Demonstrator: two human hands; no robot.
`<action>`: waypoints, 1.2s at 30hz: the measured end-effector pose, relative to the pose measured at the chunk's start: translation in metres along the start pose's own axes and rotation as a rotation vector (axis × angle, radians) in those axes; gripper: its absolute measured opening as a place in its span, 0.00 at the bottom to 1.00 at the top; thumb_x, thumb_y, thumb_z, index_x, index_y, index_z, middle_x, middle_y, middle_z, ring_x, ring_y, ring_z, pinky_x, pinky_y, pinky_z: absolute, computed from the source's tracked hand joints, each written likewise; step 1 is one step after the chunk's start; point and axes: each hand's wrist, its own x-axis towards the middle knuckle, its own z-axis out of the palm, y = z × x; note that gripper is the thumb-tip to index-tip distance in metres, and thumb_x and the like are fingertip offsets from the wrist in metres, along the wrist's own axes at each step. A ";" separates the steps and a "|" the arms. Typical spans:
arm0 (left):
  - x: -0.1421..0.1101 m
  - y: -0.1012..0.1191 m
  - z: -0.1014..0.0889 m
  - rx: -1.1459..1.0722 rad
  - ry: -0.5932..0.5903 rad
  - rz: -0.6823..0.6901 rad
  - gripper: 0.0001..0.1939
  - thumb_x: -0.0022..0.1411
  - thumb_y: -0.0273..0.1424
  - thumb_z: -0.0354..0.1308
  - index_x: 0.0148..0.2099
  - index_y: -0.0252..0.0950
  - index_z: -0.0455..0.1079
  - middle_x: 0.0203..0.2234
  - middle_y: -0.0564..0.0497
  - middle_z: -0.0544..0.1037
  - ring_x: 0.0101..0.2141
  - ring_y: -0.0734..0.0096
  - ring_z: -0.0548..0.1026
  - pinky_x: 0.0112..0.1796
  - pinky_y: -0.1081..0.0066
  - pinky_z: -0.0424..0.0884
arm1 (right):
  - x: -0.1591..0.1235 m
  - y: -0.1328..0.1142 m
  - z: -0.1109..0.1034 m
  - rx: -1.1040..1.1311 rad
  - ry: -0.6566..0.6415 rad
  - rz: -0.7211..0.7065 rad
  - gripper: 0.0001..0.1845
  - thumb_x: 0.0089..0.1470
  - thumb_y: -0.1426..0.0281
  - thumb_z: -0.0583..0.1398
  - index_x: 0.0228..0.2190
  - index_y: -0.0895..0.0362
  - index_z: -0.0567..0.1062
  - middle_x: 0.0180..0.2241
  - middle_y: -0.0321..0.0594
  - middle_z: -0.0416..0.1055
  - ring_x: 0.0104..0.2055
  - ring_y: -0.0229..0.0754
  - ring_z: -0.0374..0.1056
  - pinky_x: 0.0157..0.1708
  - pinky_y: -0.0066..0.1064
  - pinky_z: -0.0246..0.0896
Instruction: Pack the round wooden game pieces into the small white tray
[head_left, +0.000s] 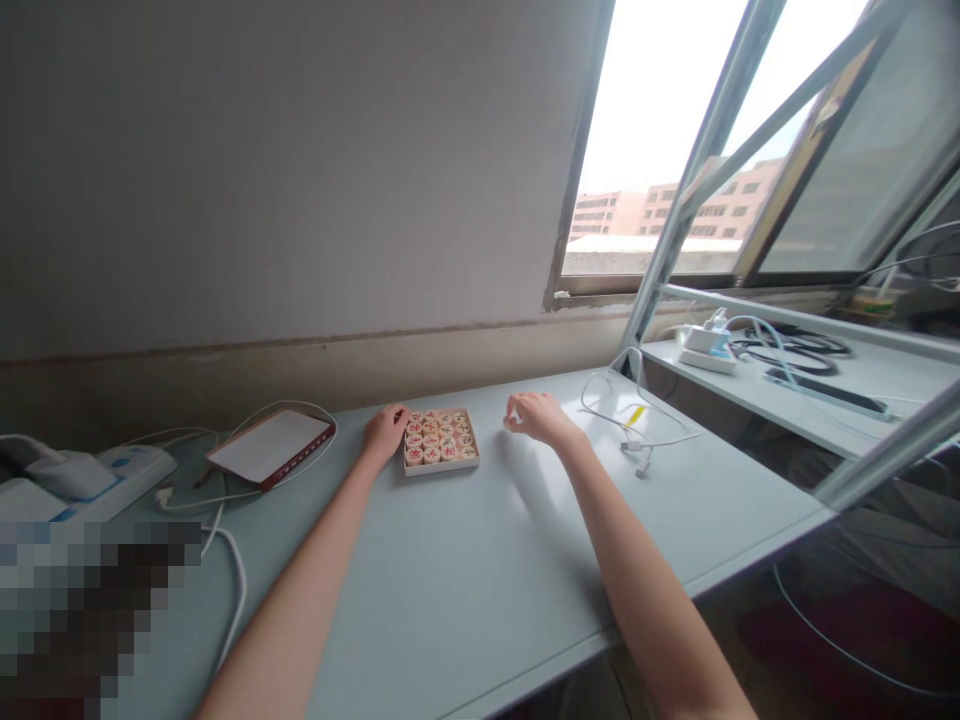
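Note:
A shallow, light-coloured box point(442, 468) stands on the desk, filled with rows of round wooden Chinese chess pieces point(448, 453) marked with red and dark characters. At its left edge is my left hand point(385, 432), with the fingers bent against the box's upper left corner; part of the grip is hidden. To the right of the box and apart from it, my right hand point(534, 414) is held just over the desk. Its thumb and fingers are curled into a pinch. Whatever may be between those fingertips is too small to make out.
The grey desk point(450, 560) meets a wall behind. Left of the box lie a white board with a dark red edge point(274, 448) and a power strip point(124, 478) with cords. White cables point(652, 440) lie on the right. A metal frame point(679, 210) rises beside the window.

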 end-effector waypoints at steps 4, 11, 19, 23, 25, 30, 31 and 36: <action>0.000 -0.001 0.000 -0.005 0.003 0.006 0.14 0.57 0.34 0.44 0.33 0.35 0.69 0.34 0.47 0.75 0.37 0.65 0.70 0.36 0.72 0.62 | -0.001 0.003 0.001 0.058 -0.043 -0.015 0.11 0.45 0.75 0.59 0.35 0.56 0.70 0.31 0.38 0.69 0.34 0.38 0.63 0.33 0.27 0.49; 0.001 -0.004 0.003 -0.027 0.001 0.022 0.14 0.56 0.34 0.44 0.33 0.35 0.69 0.34 0.47 0.75 0.36 0.66 0.71 0.36 0.72 0.63 | 0.003 -0.055 0.007 0.433 -0.182 -0.422 0.11 0.46 0.68 0.61 0.35 0.51 0.72 0.31 0.33 0.68 0.30 0.34 0.62 0.26 0.23 0.49; 0.002 -0.005 0.004 -0.013 -0.002 0.009 0.14 0.57 0.34 0.44 0.34 0.35 0.69 0.35 0.48 0.75 0.36 0.67 0.71 0.36 0.72 0.63 | 0.003 -0.065 0.015 0.499 -0.176 -0.364 0.10 0.42 0.65 0.63 0.30 0.56 0.71 0.26 0.32 0.68 0.25 0.32 0.60 0.23 0.22 0.47; 0.001 -0.005 0.004 -0.032 0.010 0.025 0.13 0.57 0.33 0.44 0.34 0.35 0.69 0.34 0.47 0.75 0.36 0.67 0.71 0.36 0.72 0.63 | 0.005 -0.053 0.007 0.549 -0.165 -0.309 0.10 0.45 0.64 0.61 0.30 0.56 0.72 0.26 0.33 0.68 0.26 0.32 0.60 0.25 0.23 0.49; 0.001 -0.005 0.004 -0.028 0.013 0.029 0.13 0.57 0.33 0.44 0.33 0.35 0.69 0.34 0.47 0.75 0.36 0.67 0.71 0.36 0.72 0.63 | 0.004 -0.042 0.000 0.570 -0.157 -0.256 0.12 0.46 0.62 0.60 0.32 0.55 0.72 0.28 0.34 0.68 0.27 0.33 0.61 0.26 0.23 0.50; 0.001 -0.002 0.002 -0.006 0.014 0.005 0.13 0.56 0.34 0.45 0.33 0.36 0.69 0.34 0.48 0.75 0.36 0.66 0.71 0.36 0.72 0.63 | -0.003 -0.001 -0.008 0.302 -0.251 -0.053 0.08 0.42 0.65 0.61 0.28 0.55 0.73 0.27 0.36 0.68 0.33 0.39 0.62 0.32 0.26 0.51; 0.000 -0.001 0.002 -0.007 0.015 0.002 0.13 0.56 0.34 0.45 0.33 0.36 0.69 0.34 0.48 0.75 0.36 0.66 0.71 0.36 0.72 0.63 | -0.005 0.007 -0.007 0.227 -0.267 -0.018 0.07 0.41 0.68 0.62 0.27 0.55 0.72 0.27 0.37 0.68 0.34 0.40 0.62 0.31 0.26 0.51; 0.000 -0.001 0.001 -0.024 0.013 -0.004 0.13 0.56 0.34 0.45 0.33 0.36 0.70 0.34 0.47 0.75 0.36 0.66 0.71 0.37 0.71 0.63 | -0.007 0.025 0.003 0.110 -0.190 0.047 0.14 0.41 0.79 0.56 0.34 0.56 0.68 0.28 0.38 0.66 0.33 0.38 0.60 0.29 0.24 0.51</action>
